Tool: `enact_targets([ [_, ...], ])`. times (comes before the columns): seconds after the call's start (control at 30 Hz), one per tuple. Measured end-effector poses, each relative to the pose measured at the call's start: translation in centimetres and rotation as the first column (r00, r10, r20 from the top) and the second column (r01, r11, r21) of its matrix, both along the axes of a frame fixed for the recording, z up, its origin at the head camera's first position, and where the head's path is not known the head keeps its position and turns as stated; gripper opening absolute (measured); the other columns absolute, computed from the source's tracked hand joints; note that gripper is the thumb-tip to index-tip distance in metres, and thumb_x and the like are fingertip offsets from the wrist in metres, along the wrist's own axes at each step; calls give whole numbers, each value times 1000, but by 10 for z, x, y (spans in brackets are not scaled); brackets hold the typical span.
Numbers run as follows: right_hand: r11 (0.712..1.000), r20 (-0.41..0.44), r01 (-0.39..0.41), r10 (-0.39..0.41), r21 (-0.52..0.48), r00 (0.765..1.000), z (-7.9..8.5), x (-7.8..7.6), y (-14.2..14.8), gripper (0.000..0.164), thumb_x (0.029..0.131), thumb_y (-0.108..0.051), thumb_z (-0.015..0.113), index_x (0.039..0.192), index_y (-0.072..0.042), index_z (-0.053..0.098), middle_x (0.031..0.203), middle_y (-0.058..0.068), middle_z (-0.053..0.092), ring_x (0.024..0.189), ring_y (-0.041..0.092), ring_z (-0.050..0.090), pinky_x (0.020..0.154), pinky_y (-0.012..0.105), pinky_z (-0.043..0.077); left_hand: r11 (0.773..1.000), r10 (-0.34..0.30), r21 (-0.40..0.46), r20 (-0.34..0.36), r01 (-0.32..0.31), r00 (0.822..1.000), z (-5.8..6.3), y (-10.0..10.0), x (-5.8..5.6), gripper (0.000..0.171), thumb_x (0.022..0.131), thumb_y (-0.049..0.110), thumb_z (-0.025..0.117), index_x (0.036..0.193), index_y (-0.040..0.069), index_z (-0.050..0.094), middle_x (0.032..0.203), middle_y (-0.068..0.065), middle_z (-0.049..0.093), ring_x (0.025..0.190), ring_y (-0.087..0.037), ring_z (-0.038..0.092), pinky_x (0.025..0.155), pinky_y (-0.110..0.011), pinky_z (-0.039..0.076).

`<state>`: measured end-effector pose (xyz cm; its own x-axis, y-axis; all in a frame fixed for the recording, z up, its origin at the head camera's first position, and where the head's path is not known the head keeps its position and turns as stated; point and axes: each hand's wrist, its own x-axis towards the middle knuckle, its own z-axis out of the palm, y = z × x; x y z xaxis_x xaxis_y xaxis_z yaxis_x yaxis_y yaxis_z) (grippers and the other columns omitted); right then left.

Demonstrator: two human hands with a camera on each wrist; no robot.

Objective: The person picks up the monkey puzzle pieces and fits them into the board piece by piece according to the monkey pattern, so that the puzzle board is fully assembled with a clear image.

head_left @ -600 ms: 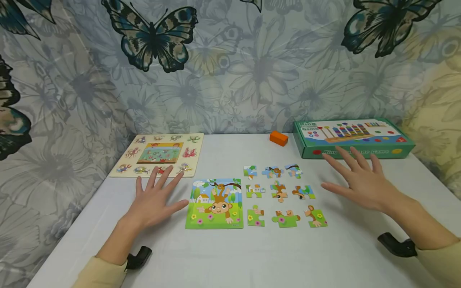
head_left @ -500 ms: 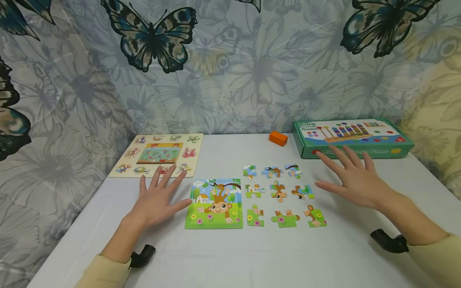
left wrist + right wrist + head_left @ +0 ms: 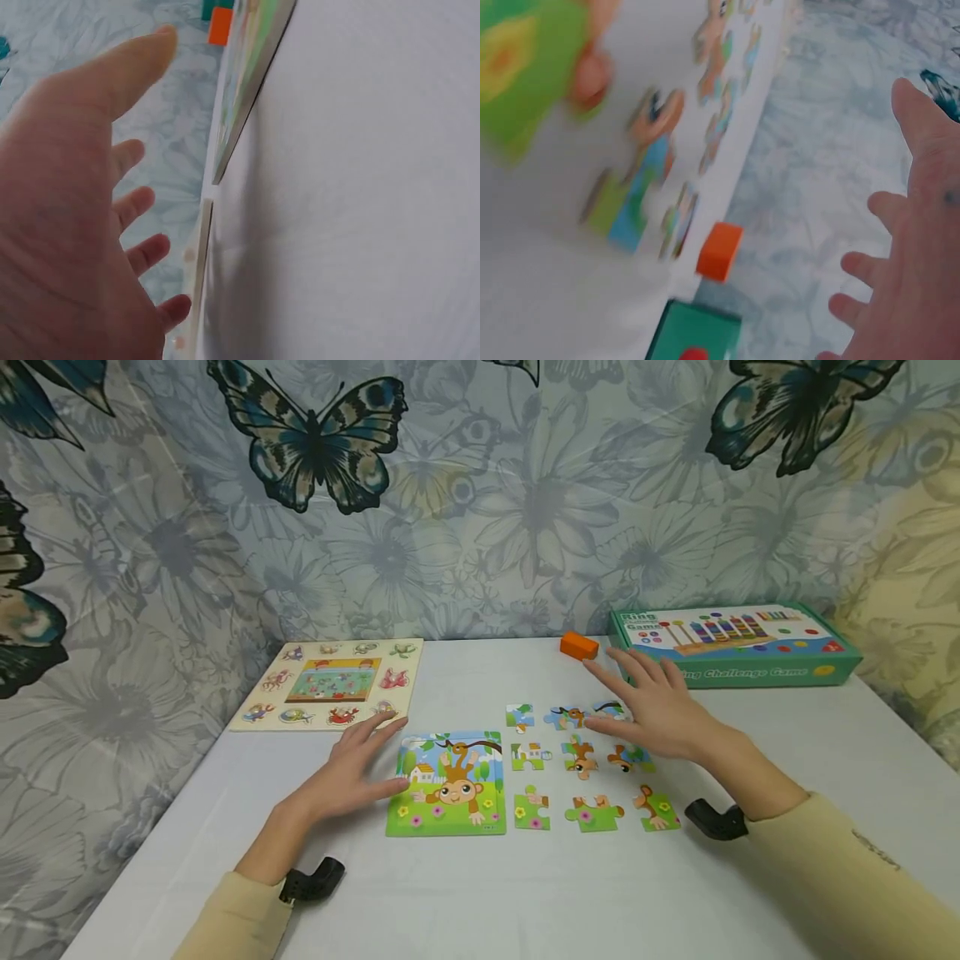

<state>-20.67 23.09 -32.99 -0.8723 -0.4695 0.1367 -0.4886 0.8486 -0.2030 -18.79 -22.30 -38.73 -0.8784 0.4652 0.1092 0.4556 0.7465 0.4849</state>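
Observation:
My left hand (image 3: 341, 781) hovers with relaxed, spread fingers at the left edge of a monkey picture puzzle board (image 3: 446, 789). Its thumb overlaps the board's edge in the head view; the left wrist view has the thumb (image 3: 142, 64) apart from the board (image 3: 251, 82). To the board's right, loose jigsaw pieces lie in three rows, among them a green one with pink flowers (image 3: 596, 816). Over the upper right pieces hangs my right hand (image 3: 667, 714), fingers extended and holding nothing. It partly covers the top right piece (image 3: 611, 708). A blue-and-brown piece (image 3: 641, 180) shows in the right wrist view.
An orange block (image 3: 578, 646) sits at the back, beside a green game box (image 3: 765, 672) at the back right. A cream board with sea-animal pictures (image 3: 262, 693) lies at the back left. Patterned cloth (image 3: 480, 527) hangs behind the white table.
My right hand has moved left, from in front of the green box to over the upper right pieces. The left hand has shifted slightly right, its thumb now overlapping the monkey board.

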Motion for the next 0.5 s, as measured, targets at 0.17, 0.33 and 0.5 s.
enact_targets([
  [0.17,997,13,-54,55,-54,998,-1,-14,-22,81,98,-55,59,162,-18,26,165,19,13,147,48,10,111,72,5,998,-35,57,5,35,999,-10,-4,-5,86,85,46,77,157,18,40,164,-6,24,150,-39,14,108,-72,20],
  [0.33,987,53,-113,120,-111,991,-7,-31,-43,80,97,-49,64,160,-15,30,163,21,19,145,51,18,111,71,10,994,-85,68,-30,87,996,-17,-6,-6,87,81,46,80,155,17,43,161,-7,31,147,-37,21,107,-71,22],
  [0.5,971,120,-173,194,-166,974,-15,-49,-61,78,96,-42,69,159,-13,33,158,23,28,140,51,27,109,68,24,990,-123,63,-43,125,992,-20,-8,-5,87,80,46,81,153,16,45,158,-6,35,145,-35,26,109,-67,19],
])
